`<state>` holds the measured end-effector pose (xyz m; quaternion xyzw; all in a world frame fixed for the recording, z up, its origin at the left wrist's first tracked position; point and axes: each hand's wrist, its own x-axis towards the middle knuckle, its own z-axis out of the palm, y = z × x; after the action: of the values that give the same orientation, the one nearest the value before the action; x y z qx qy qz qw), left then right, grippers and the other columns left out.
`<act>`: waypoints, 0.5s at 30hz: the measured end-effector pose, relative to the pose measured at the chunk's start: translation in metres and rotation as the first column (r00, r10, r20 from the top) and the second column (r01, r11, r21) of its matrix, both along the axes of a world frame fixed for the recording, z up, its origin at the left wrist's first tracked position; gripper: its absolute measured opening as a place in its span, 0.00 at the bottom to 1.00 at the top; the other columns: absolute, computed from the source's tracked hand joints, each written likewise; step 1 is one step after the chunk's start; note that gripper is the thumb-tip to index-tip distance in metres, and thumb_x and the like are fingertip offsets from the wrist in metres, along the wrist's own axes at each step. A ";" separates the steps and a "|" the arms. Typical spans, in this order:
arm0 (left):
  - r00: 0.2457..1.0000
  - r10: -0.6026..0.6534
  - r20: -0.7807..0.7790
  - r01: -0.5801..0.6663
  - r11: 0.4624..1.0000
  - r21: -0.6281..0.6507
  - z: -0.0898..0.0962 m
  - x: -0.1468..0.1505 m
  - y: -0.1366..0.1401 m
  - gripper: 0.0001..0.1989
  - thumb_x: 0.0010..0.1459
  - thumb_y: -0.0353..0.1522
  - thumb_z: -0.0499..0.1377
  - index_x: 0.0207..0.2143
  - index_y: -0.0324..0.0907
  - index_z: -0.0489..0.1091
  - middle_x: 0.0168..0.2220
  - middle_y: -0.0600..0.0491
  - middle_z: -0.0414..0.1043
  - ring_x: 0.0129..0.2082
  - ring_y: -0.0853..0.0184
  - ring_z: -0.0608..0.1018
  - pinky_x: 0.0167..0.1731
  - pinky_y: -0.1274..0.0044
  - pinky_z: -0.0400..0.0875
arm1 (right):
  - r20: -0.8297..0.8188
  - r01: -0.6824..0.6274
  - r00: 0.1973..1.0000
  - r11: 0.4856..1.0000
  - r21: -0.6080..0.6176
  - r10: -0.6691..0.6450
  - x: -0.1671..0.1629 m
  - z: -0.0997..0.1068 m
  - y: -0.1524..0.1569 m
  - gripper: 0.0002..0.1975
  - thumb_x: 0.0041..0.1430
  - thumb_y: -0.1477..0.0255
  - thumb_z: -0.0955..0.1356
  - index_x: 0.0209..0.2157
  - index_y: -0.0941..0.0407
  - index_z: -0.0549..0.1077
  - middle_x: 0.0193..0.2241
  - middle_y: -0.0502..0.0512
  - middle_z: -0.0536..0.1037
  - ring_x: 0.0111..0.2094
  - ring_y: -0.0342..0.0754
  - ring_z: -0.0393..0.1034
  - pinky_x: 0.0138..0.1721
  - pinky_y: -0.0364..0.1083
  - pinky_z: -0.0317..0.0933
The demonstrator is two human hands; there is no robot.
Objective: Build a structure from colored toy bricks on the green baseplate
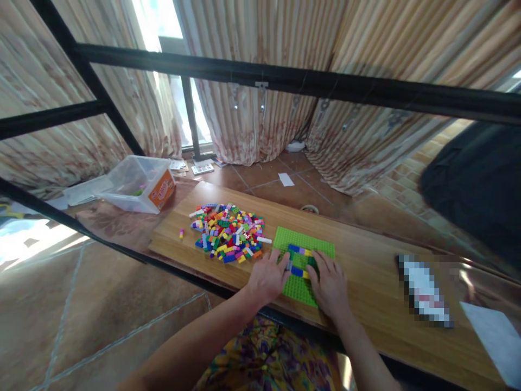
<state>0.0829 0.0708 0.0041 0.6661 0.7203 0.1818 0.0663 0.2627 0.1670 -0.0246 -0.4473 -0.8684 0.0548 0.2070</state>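
Observation:
A green studded baseplate [299, 290] lies on a wooden tabletop. Toy building bricks form a rectangular outline on it, with a blue brick [297, 271] on the near side and more blue, purple and yellow ones on the far side. My left hand [267, 278] rests at the outline's left side, fingers apart and fingertips touching the bricks there. At the right side lies my right hand [330, 282], its fingers stretched over the plate and against the bricks. Both hands partly cover the outline's ends. Whether a loose brick sits under the fingertips is hidden.
A heap of mixed bricks [228, 233] lies left of the plate, with one small brick [181, 233] apart from it. Further left stands a clear plastic box [134, 187]. A blurred-out white object [425, 293] and a paper sheet [490, 336] are at right. A black bar [244, 73] crosses above.

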 end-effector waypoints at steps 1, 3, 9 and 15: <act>1.000 0.002 -0.002 -0.002 1.000 0.027 -0.002 0.000 -0.001 0.22 0.63 0.39 0.54 0.58 0.43 0.63 0.49 0.45 0.66 0.43 0.58 0.73 0.40 0.69 0.72 | 0.000 0.000 1.000 1.000 0.004 0.000 0.000 -0.001 0.000 0.25 0.65 0.58 0.57 0.58 0.53 0.67 0.57 0.61 0.70 0.56 0.60 0.61 0.53 0.60 0.56; 1.000 0.005 0.003 -0.005 0.996 0.086 -0.006 -0.001 -0.003 0.20 0.64 0.39 0.53 0.56 0.43 0.65 0.49 0.46 0.67 0.44 0.59 0.72 0.42 0.69 0.72 | -0.016 -0.001 1.000 1.000 0.008 0.001 0.000 -0.002 0.000 0.25 0.66 0.58 0.57 0.58 0.53 0.67 0.57 0.60 0.70 0.55 0.59 0.61 0.53 0.59 0.56; 0.999 -0.032 0.038 0.025 0.984 0.177 -0.010 -0.005 -0.007 0.14 0.65 0.35 0.51 0.50 0.42 0.69 0.47 0.46 0.69 0.45 0.61 0.74 0.45 0.68 0.73 | -0.078 0.004 0.997 1.000 -0.010 -0.005 -0.003 0.000 -0.001 0.23 0.65 0.59 0.58 0.56 0.53 0.69 0.56 0.59 0.72 0.56 0.57 0.62 0.55 0.58 0.55; 0.999 -0.035 0.019 0.029 0.964 0.265 -0.015 -0.006 -0.021 0.15 0.63 0.30 0.52 0.49 0.43 0.71 0.50 0.45 0.70 0.49 0.59 0.74 0.50 0.65 0.74 | -0.114 0.018 0.993 0.998 -0.058 -0.025 -0.008 0.006 -0.003 0.22 0.65 0.61 0.60 0.56 0.52 0.70 0.56 0.58 0.72 0.57 0.56 0.62 0.56 0.57 0.55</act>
<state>0.0766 0.0496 -0.0109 0.6783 0.6780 0.2830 -0.0120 0.2549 0.1642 -0.0187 -0.4584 -0.8483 0.1028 0.2442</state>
